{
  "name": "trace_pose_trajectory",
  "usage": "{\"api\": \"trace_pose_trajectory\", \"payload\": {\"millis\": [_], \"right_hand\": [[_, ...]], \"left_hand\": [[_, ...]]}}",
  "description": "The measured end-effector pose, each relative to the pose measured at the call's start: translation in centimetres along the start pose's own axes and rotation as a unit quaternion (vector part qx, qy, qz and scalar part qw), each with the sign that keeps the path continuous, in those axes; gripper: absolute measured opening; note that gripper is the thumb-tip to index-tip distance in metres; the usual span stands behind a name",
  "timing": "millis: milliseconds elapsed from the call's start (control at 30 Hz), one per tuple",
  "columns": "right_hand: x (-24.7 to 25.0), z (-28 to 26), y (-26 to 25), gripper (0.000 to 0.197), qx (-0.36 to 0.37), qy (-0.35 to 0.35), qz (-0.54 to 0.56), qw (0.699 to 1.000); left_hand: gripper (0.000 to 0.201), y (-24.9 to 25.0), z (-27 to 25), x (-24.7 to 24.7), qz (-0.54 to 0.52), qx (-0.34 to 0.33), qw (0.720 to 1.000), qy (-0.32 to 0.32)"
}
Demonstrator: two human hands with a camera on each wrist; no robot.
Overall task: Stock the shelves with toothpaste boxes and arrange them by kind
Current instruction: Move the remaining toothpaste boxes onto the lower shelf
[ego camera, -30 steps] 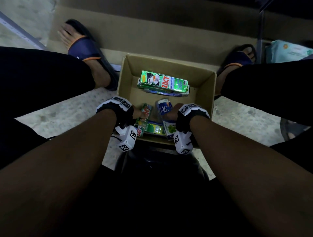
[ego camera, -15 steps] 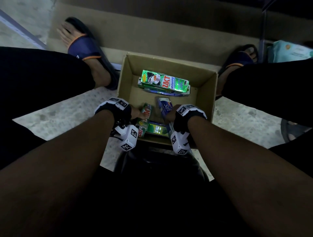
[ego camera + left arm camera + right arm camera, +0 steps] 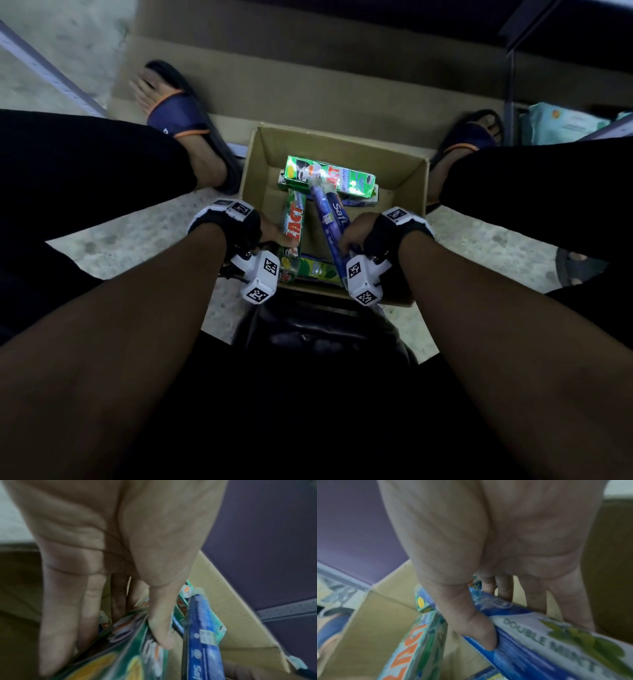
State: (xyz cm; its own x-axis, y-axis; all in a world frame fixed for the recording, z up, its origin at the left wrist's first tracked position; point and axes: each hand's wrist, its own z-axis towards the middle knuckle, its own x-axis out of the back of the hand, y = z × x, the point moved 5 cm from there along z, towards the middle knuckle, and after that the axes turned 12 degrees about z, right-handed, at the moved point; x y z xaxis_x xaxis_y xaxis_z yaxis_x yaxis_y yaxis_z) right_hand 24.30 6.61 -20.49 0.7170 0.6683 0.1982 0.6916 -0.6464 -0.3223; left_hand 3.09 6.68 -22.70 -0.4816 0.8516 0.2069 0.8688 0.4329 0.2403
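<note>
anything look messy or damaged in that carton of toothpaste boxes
No damage shows, but the cardboard carton is a jumble. The left hand grips a green box and the right hand a blue box, both tilted, the blue one's far end crossing over the green stack lying at the back.

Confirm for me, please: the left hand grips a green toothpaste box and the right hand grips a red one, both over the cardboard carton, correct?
Not quite: the box that the right hand grips is blue, not red, as the right wrist view shows. The left hand does grip a green toothpaste box, and both are over the cardboard carton.
</note>
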Motion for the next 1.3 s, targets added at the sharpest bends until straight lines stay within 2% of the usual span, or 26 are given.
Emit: {"api": "trace_pose_trajectory", "payload": {"millis": [67,100,167,267,433,500,633,667,733,800,867,1033,1167,1300], "right_hand": [[0.1,-0.4,-0.1,0.030,0.008,-0.002,0.006,1.000],[0.1,-0.5,-0.1,0.026,0.013,-0.005,-0.011,1.000],[0.2,-1.3,-0.8,0.019,0.032,0.004,-0.022,0.999],[0.5,-2.3,-1.3,0.014,0.067,0.044,0.020,0.997],[0.9,-4.0,-1.7,0.020,0.099,0.073,0.067,0.990],[1.3,-4.7,-2.0,0.023,0.108,0.092,0.072,0.987],[2.0,-6.1,-2.5,0.026,0.133,0.118,0.047,0.983],[2.1,-6.5,-2.6,0.026,0.135,0.116,0.053,0.983],[2.2,-7.2,-2.8,0.026,0.145,0.118,0.070,0.980],[2.3,-8.2,-3.1,0.040,0.158,0.124,0.082,0.976],[2.5,-9.4,-3.6,0.049,0.175,0.128,0.082,0.973],[3.3,-12.7,-5.6,0.028,0.244,0.126,0.078,0.958],[4.7,-15.6,-7.4,0.034,0.280,0.150,0.099,0.943],[5.9,-19.5,-10.5,0.026,0.330,0.139,0.088,0.930]], "left_hand": [[0.095,0.0,-0.1,0.1,0.012,-0.003,1.000,-0.021],[0.093,-0.1,0.0,0.3,0.021,-0.006,0.999,-0.026],[0.082,0.0,-0.4,0.6,0.033,-0.016,0.999,-0.010],[0.056,0.5,-1.9,0.8,0.021,-0.028,0.999,0.028],[0.023,2.1,-3.8,0.4,-0.004,-0.083,0.995,0.053],[0.025,2.2,-4.7,0.9,-0.008,-0.101,0.991,0.090],[0.053,2.2,-6.0,2.0,-0.007,-0.131,0.977,0.169],[0.054,2.4,-6.5,2.2,-0.007,-0.138,0.973,0.184],[0.041,2.6,-7.2,2.6,-0.023,-0.154,0.967,0.202],[0.035,2.7,-8.1,2.9,-0.044,-0.162,0.963,0.211],[0.042,2.9,-9.3,3.2,-0.043,-0.174,0.960,0.217],[0.043,3.7,-13.3,5.0,-0.035,-0.216,0.944,0.246],[0.045,4.7,-17.2,7.1,-0.011,-0.249,0.922,0.297],[0.043,5.9,-21.5,10.0,0.002,-0.282,0.889,0.361]]}}
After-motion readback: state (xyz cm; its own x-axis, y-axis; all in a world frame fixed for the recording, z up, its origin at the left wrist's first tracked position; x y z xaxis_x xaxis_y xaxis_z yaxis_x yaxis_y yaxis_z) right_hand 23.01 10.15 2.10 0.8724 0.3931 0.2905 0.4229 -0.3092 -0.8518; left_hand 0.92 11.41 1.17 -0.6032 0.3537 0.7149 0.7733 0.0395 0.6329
